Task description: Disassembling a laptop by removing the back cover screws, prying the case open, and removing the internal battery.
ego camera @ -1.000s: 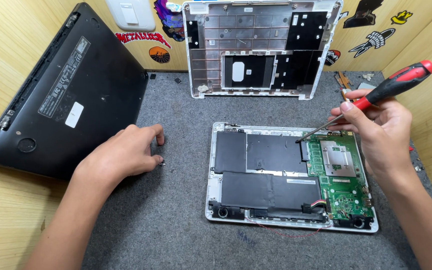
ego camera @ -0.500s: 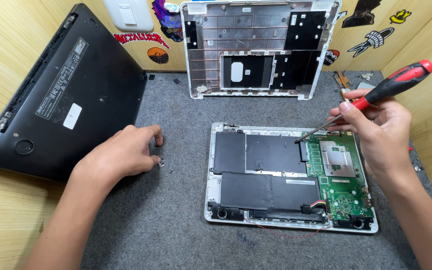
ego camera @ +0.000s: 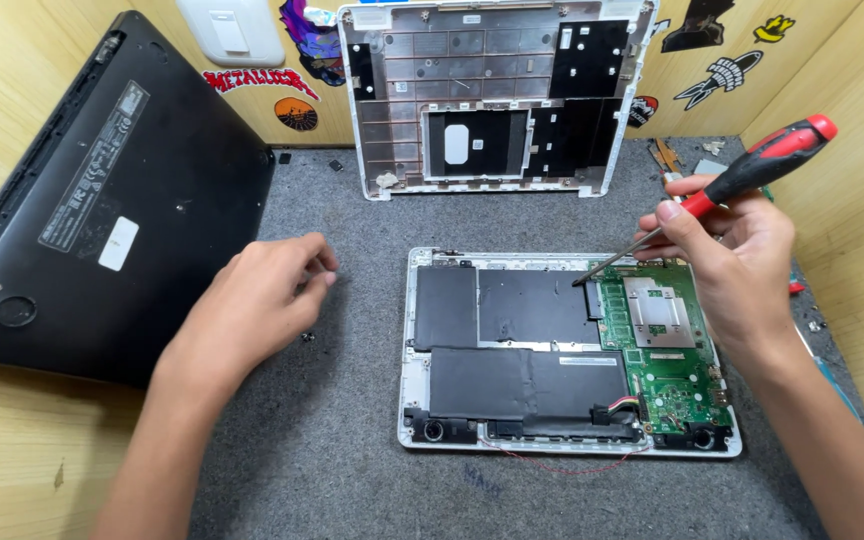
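Head view: right hand (ego camera: 732, 265) fingers pinch red-handled screwdriver (ego camera: 717, 185), tip at green circuit board (ego camera: 667, 340) edge inside opened laptop (ego camera: 567, 350); left hand (ego camera: 247, 310) loosely curled, empty, on grey mat (ego camera: 302, 450) near small screw (ego camera: 307, 337); open mat around

An opened laptop base (ego camera: 567, 350) lies on the mat (ego camera: 352, 440), right of centre; inside it the battery (ego camera: 522, 340) sits left of the circuit board (ego camera: 667, 345). Behind it a removed cover (ego camera: 492, 95) leans against the wall. Far left lies a closed laptop (ego camera: 102, 200) — the left hand (ego camera: 247, 310) rests between it and the base — and the right hand (ego camera: 737, 260) holds a screwdriver (ego camera: 742, 175) over the board
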